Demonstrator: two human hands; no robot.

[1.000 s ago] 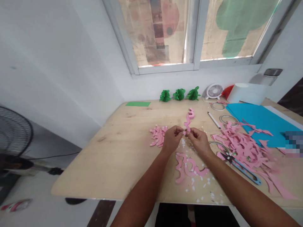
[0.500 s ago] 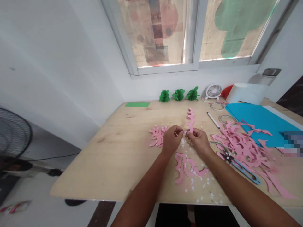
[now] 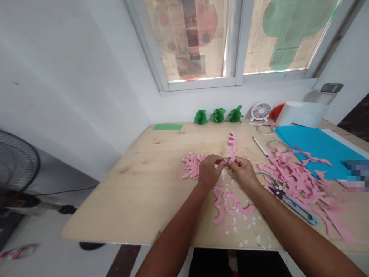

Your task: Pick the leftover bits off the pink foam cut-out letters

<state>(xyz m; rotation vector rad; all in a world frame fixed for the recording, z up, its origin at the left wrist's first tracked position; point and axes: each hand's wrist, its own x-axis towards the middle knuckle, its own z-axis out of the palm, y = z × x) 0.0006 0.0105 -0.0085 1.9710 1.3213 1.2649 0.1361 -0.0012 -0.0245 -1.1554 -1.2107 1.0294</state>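
Pink wavy strip of paper [image 3: 231,148] stands up from between the two hands, with its free end toward 12 o'clock and its lower end near the fingers. The left hand [image 3: 209,172] and the right hand [image 3: 243,173] are close together above the table, and both are pinching this lower end with thumb and fingers, not spread. The exact contact of the left fingers is partly hidden. The step in hand, as I judge it, is this fine pinching work on the strip.

Just below the hands, at 6 o'clock, lies a longer curved pink paper strip [image 3: 226,204] among small white paper scraps [image 3: 235,221]. At 9 o'clock is a small heap of curled pink paper pieces [image 3: 191,166]. At 3 o'clock is a much larger heap of pink paper cuttings [image 3: 294,181], and at 4 o'clock blue-handled scissors [image 3: 300,211] lie partly under it. Farther, at 2 o'clock, is a flat bright blue sheet [image 3: 314,148], and a white marker pen [image 3: 260,146] lies near it. At 12 o'clock, by the far edge of the light wooden table [image 3: 123,200], stand three green paper balls [image 3: 217,115], with a small white fan [image 3: 261,111] at their right.
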